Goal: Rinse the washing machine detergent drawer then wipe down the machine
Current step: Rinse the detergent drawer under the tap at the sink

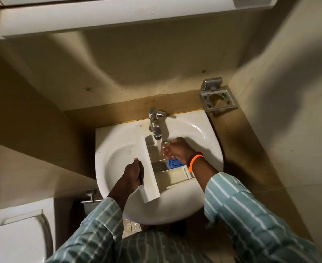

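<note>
Drawer (164, 172) held in sink (203, 133), white front panel at 9 o'clock side, blue insert (174, 163) at 2 o'clock. Panel edge gripped by left hand (132, 174), fingers curled round it. Right hand (175, 149) at 1 o'clock, fingers relaxed under water from tap (155, 123). Orange band (195, 161) on right wrist. Holder (218, 98) on wall, 1 o'clock of sink.

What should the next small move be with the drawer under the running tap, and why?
Probably slide the detergent drawer so its near compartments come under the water stream. The left hand grips the front panel, the right hand's fingers rub the far end where water falls, while the blue insert and near compartments sit outside the stream.
</note>
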